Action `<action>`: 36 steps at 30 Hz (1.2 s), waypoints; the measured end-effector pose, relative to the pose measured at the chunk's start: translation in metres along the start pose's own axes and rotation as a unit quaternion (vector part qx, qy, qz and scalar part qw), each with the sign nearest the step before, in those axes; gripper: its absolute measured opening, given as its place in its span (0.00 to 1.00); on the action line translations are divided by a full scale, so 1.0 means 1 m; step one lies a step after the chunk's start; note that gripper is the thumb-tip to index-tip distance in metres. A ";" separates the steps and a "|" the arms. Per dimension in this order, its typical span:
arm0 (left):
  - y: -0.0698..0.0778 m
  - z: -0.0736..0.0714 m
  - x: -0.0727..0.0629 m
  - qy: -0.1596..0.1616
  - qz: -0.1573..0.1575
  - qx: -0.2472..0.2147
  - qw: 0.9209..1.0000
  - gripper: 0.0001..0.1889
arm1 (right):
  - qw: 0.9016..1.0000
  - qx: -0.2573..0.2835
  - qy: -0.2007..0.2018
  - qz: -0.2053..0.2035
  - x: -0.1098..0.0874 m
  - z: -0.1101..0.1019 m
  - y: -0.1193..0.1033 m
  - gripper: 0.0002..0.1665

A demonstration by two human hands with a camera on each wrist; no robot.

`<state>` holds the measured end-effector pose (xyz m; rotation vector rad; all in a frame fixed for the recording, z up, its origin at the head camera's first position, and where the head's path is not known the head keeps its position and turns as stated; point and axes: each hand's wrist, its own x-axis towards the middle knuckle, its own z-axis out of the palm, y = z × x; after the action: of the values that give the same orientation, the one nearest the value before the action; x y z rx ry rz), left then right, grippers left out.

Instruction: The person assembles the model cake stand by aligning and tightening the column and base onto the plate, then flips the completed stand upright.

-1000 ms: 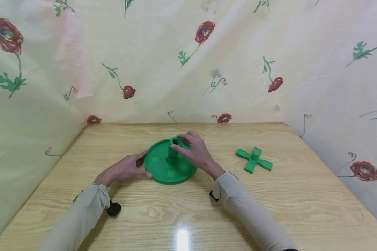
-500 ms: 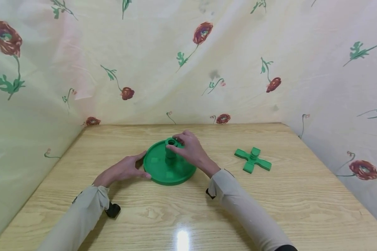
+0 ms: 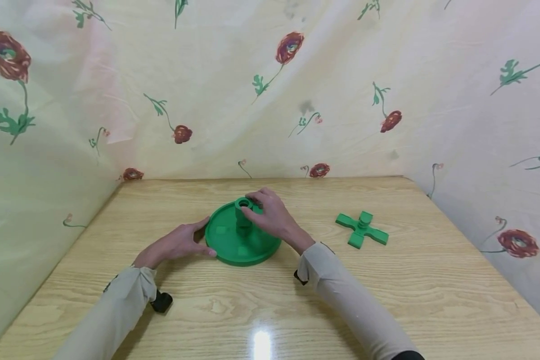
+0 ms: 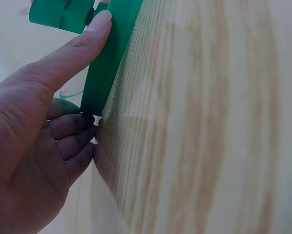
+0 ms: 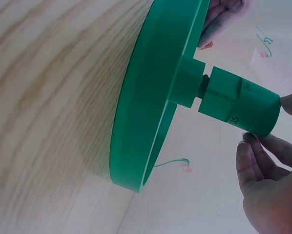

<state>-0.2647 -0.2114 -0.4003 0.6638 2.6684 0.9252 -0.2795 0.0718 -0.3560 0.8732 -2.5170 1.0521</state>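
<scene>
A round green tray (image 3: 227, 245) with a raised rim lies on the table, a short socket (image 5: 187, 82) rising from its middle. My left hand (image 3: 180, 243) holds the tray's left edge, thumb at the near side and fingers behind. Over the socket stands a green hollow cylinder (image 5: 241, 102), marked with small numbers. Between cylinder and socket a narrow dark neck shows in the right wrist view; the cylinder looks nearly in line with the socket. My right hand (image 3: 274, 215) pinches the cylinder's upper end between thumb and fingers.
A green cross-shaped piece (image 3: 362, 231) with a raised knob at its centre lies on the wooden table (image 3: 270, 300) to the right of the tray. A flowered cloth (image 3: 216, 90) hangs behind and along both sides.
My right hand has moved the cylinder a little left and down, to sit over the tray's socket. My left hand stays at the tray's edge. The cross-shaped piece has not moved.
</scene>
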 end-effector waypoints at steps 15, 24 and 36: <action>0.001 0.000 -0.001 0.004 -0.001 0.007 1.000 0.58 | 1.000 -0.015 0.008 0.005 0.001 0.005 0.000 0.25; 0.001 0.000 -0.001 0.000 -0.002 -0.003 1.000 0.58 | 0.999 -0.028 0.008 0.014 0.001 0.006 -0.002 0.28; 0.002 0.000 0.000 -0.001 -0.006 -0.002 1.000 0.59 | 0.999 -0.023 0.009 0.023 0.002 0.009 -0.001 0.28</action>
<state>-0.2638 -0.2103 -0.3989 0.6473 2.6650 0.9253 -0.2805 0.0641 -0.3604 0.7921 -2.5472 1.0061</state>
